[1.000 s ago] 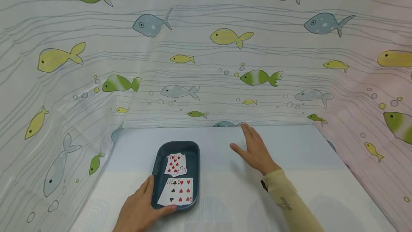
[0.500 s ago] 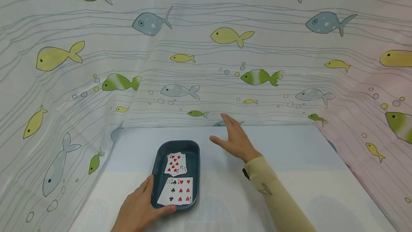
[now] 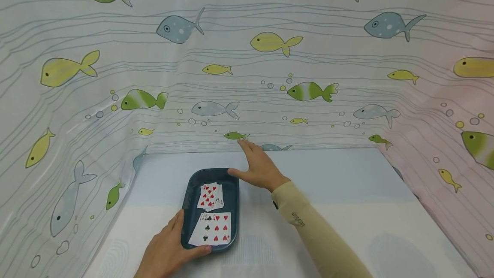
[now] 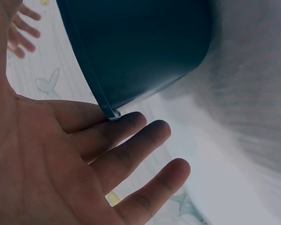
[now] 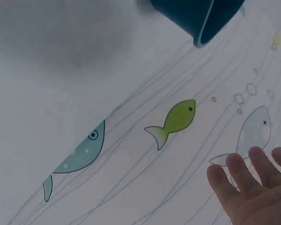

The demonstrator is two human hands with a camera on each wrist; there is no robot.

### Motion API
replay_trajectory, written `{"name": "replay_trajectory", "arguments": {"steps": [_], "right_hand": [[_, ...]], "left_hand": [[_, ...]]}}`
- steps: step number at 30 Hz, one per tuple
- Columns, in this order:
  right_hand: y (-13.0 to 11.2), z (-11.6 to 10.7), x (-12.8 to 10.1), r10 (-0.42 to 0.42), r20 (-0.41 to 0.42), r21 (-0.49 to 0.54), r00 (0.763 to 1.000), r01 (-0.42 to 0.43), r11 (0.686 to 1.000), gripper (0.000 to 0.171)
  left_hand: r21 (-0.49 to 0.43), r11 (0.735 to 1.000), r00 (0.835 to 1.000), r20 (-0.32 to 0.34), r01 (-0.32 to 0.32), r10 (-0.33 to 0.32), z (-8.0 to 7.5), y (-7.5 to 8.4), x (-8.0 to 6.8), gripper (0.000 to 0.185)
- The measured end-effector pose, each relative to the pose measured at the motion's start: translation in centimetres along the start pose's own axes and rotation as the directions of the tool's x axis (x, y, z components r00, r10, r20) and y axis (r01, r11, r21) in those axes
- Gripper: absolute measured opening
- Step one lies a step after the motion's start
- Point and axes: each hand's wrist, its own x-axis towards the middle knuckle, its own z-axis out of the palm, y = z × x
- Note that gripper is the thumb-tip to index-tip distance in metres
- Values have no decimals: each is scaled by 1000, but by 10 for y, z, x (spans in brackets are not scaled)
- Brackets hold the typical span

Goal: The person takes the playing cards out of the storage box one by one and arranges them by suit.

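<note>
A dark teal tray [image 3: 230, 196] rests on the table with two groups of playing cards in it. The farther pile [image 3: 209, 197] shows a hearts card on top, while the nearer cards [image 3: 218, 229] are fanned, with clubs and hearts showing. My left hand [image 3: 166, 243] lies at the near left corner of the tray, thumb on the near rim and fingers along the left side. In the left wrist view its fingers [image 4: 131, 159] are extended and touch the rim. My right hand [image 3: 258, 168], fingers spread and holding nothing, is by the tray's far right corner; contact is unclear.
The pale table [image 3: 332, 218] extends to the right of the tray. Behind it and on both sides hangs a sheet [image 3: 239, 89] printed with fish and wavy lines.
My right hand has moved left across the far part of the table, up to the tray's far right corner. The left hand, tray and cards have stayed put.
</note>
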Motion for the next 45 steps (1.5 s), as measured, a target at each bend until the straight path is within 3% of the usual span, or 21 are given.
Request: {"name": "replay_trajectory", "arguments": {"steps": [5,20,35,39,45], "right_hand": [[-14,14,4,-41,37,-1,998,41,999,98],[-43,56,13,-23,120,86,993,12,996,97],[-43,96,11,-11,161,166,987,-16,986,91],[-40,101,13,-13,177,123,984,-9,992,91],[-34,108,16,-45,201,-23,979,51,998,89]], "left_hand": [[-7,1000,1000,0,2,-2,1,-2,0,149],[-29,1000,1000,5,8,-8,1,-6,-1,145],[-34,999,1000,0,-6,6,2,-8,-2,145],[-34,999,1000,-5,-8,8,2,-7,0,144],[-34,999,1000,-7,-14,13,3,-6,0,144]]}}
